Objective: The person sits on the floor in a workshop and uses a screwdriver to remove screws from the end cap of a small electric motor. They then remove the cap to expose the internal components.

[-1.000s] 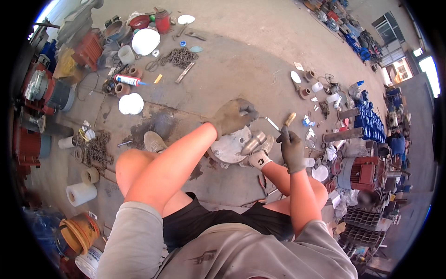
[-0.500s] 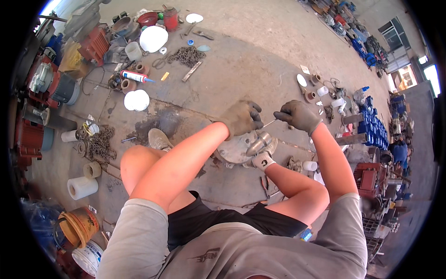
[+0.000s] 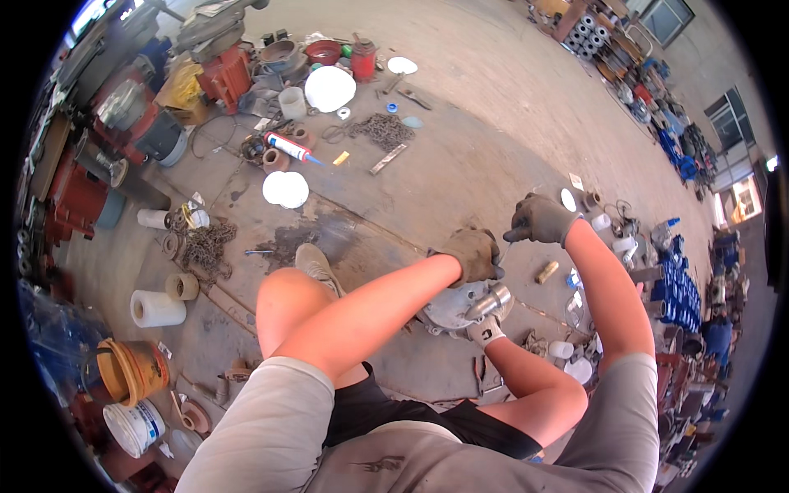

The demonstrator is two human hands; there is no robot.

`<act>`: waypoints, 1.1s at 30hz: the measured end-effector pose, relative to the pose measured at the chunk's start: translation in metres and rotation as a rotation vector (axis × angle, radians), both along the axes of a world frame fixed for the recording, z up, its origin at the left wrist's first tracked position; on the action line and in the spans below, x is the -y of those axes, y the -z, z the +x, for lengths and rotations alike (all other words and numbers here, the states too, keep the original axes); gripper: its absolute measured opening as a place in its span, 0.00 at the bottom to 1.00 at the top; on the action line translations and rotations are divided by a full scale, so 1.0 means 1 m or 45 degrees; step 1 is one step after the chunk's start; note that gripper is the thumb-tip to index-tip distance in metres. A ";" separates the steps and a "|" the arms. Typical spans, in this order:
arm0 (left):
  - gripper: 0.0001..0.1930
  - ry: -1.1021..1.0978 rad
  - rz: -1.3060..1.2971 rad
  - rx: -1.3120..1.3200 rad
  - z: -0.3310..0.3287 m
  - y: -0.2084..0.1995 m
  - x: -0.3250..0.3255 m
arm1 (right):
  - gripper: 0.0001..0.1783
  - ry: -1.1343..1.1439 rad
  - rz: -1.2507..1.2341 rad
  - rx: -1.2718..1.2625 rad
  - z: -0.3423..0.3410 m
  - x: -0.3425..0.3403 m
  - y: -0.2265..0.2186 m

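Observation:
Between my legs lies a round grey metal casting [image 3: 448,309] on the floor, with a shiny cylindrical shaft [image 3: 491,301] sticking out of it at a tilt. My left hand [image 3: 470,255], in a dirty grey glove, is over the casting's far side with its fingers curled closed; what they grip is hidden. Higher and to the right, my gloved right hand [image 3: 542,220] is closed around the end of a thin metal rod [image 3: 507,248]. The rod runs down toward my left fingertips, and whether they touch it is unclear.
A wooden-looking stub [image 3: 546,272] lies right of the casting, pliers [image 3: 479,376] nearer me. A sealant tube [image 3: 289,147], chains [image 3: 383,130] and white discs [image 3: 285,190] are at the far left. An orange bucket [image 3: 131,371] stands near left; blue parts [image 3: 675,283] line the right.
The view has shifted, so the floor items appear farther right. My right hand has risen relative to my left, and the rod between them now points more steeply down. Both hands stay closed.

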State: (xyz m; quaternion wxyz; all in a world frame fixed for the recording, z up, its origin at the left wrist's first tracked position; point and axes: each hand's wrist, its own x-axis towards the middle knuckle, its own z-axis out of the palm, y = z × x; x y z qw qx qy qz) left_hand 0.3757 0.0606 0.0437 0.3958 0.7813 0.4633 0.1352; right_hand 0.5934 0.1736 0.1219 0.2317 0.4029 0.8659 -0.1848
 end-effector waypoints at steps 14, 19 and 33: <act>0.20 -0.060 -0.128 -0.267 0.007 -0.021 0.004 | 0.26 -0.057 -0.075 0.100 -0.014 -0.008 -0.004; 0.16 0.004 -0.053 -0.192 0.008 -0.007 0.005 | 0.28 0.389 0.052 -0.181 0.051 0.058 0.019; 0.12 0.022 0.284 -0.318 0.009 -0.003 0.018 | 0.13 0.465 0.423 -0.663 0.065 0.111 0.039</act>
